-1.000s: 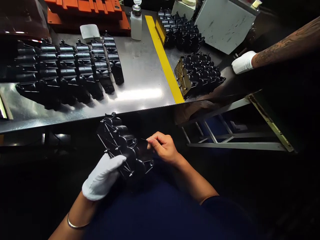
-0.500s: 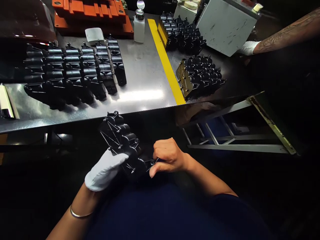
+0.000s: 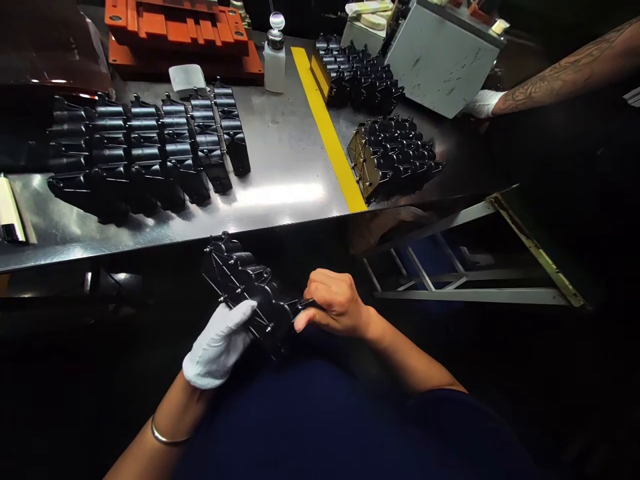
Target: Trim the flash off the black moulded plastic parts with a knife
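A black moulded plastic part [image 3: 240, 273], ribbed on its face and scalloped along one edge, is tilted in front of me below the table edge. My left hand [image 3: 220, 343], in a white glove, grips its lower left side with the thumb across the face. At the part's lower right corner is my bare right hand [image 3: 333, 303], fingers curled and thumb pressed in. Something dark and thin shows between its thumb and fingers; whether it is a tool or the part's own tab is unclear.
Like parts stand in a row [image 3: 145, 147] on the metal table [image 3: 280, 147]. More are stacked [image 3: 397, 157] beyond a yellow strip [image 3: 330, 133]. Behind are an orange fixture [image 3: 185, 40], a pump bottle [image 3: 275, 63] and a grey box [image 3: 445, 57], near a co-worker's gloved hand [image 3: 484, 104].
The part has tilted and shifted slightly in my left hand, which moved a little right and up. My right hand has moved slightly left and stays at the part's corner.
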Available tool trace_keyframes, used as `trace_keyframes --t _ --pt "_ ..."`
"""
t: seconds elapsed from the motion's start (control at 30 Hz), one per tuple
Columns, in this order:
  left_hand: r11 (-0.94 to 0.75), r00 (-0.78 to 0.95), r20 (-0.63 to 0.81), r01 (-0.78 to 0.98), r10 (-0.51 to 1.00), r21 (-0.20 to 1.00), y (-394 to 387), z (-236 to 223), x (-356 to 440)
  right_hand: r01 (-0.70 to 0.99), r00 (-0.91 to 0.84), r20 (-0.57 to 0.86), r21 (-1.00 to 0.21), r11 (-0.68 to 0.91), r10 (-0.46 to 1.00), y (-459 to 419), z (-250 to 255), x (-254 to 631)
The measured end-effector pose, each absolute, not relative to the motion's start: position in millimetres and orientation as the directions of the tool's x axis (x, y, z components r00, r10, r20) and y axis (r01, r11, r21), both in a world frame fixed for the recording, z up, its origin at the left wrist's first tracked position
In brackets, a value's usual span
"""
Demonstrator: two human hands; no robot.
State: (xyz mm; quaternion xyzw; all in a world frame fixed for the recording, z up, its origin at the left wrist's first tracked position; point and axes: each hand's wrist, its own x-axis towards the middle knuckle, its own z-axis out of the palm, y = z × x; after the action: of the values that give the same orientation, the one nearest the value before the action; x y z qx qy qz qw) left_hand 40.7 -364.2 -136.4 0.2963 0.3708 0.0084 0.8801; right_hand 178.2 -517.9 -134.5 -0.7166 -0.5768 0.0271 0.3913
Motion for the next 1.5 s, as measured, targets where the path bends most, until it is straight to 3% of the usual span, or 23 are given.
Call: trace_keyframes --t 0.1,0.2,0.3,0.37,0.43,0.57,0.7,0.83,0.93,1.03,1.17,1.27,1.37,1.43,1.5 --pt "0.848 0.707 -0.665 0.180 0.241 0.498 -365 -140 40 0.814 0.308 0.415 -0.580 -0.012 0.856 -517 -132 178" --pt "0.886 0.712 -0.674 0.166 0.197 0.433 -364 -141 38 0.684 0.327 0.391 -0.726 0.070 0.860 -520 -132 182" --pt "0.942 0.770 -0.638 0.226 -0.016 0.249 -359 -141 37 0.485 0.544 0.371 -0.871 0.078 0.753 -524 -136 194" --pt "0.922 0.796 -0.562 0.361 -0.227 0.139 -356 -143 38 0.355 0.689 0.272 -0.935 0.015 0.671 -525 -139 203" --pt "0.867 0.787 -0.537 0.462 -0.304 0.187 -355 -148 38 0.218 0.679 0.132 -0.976 -0.026 0.722 -526 -142 210" --pt "0.800 0.794 -0.592 0.443 -0.141 0.404 -355 -160 35 0.054 0.550 -0.019 -0.997 -0.058 0.835 -529 -143 215" --pt "0.793 0.827 -0.561 0.364 -0.034 0.488 -351 -158 32 -0.020 0.738 -0.081 -0.995 -0.099 0.670 -528 -143 210" --pt "0.722 0.821 -0.520 0.209 0.238 0.660 -352 -146 39 -0.075 0.828 -0.112 -0.993 -0.089 0.549 -513 -147 188" --pt "0.722 0.773 -0.485 0.051 0.409 0.690 -358 -142 46 -0.115 0.730 -0.120 -0.992 -0.053 0.673 -503 -148 174" --pt "0.832 0.720 -0.574 -0.009 0.390 0.554 -363 -140 49 -0.088 0.649 -0.104 -0.994 -0.062 0.754 -501 -143 172" --pt "0.954 0.627 -0.740 -0.019 0.244 0.299 -366 -135 55 -0.047 0.664 -0.090 -0.996 -0.079 0.742 -503 -136 178" --pt "0.992 0.614 -0.780 -0.060 0.123 0.109 -368 -130 61 -0.024 0.687 -0.070 -0.997 -0.074 0.724 -502 -137 174" --pt "0.991 0.625 -0.770 -0.106 0.131 0.083 -366 -130 63 0.231 0.772 0.097 -0.963 -0.135 0.629 -504 -142 173" --pt "0.989 0.633 -0.759 -0.108 0.150 0.105 -363 -132 59 0.434 0.781 0.232 -0.869 -0.236 0.579 -509 -146 179" --pt "0.987 0.653 -0.742 -0.074 0.154 0.140 -359 -137 51 0.548 0.769 0.267 -0.743 -0.384 0.581 -516 -145 191"
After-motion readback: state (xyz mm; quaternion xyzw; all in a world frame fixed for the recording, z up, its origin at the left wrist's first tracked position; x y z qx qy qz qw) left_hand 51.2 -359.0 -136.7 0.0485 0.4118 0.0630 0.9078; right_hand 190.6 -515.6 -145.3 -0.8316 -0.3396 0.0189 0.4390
